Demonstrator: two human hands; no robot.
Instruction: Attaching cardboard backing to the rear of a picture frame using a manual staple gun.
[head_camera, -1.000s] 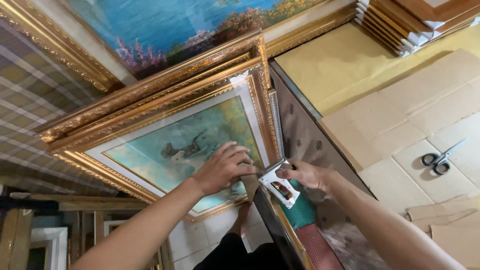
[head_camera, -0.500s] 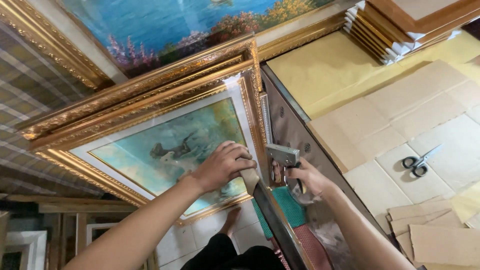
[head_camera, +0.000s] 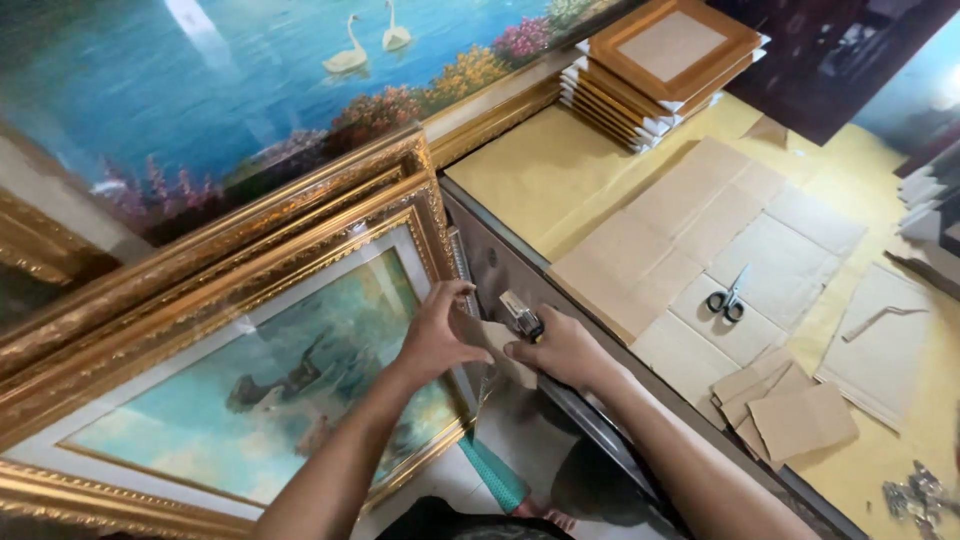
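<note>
The left hand (head_camera: 440, 335) lay with its fingers curled and pressed against the right edge of the gilt-framed landscape painting (head_camera: 250, 390), which leaned at the side of the yellow-topped worktable (head_camera: 540, 170). The right hand (head_camera: 560, 348) gripped a small metal-and-black hand tool (head_camera: 521, 315), fingers closed round it, just beside the left hand at the frame's corner. Black-handled scissors (head_camera: 728, 296) rested on flattened brown cardboard sheets (head_camera: 700, 230), well apart from both hands.
</note>
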